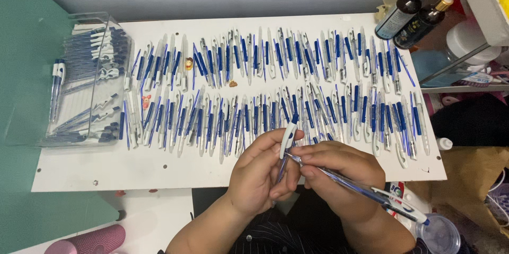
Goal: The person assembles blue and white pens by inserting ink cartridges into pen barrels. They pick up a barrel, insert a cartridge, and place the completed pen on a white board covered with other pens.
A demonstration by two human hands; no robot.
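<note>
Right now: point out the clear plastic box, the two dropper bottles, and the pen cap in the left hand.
clear plastic box (123,47), head view, right wall.
dropper bottles (411,18), head view, dark body.
pen cap (288,136), head view, white middle.

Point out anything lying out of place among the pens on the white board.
Among the rows of pens, a small orange-yellow figure sits in the upper row, a red-orange one at the lower row's left end, and a tiny orange bit lies between rows. None is a pen.
</note>
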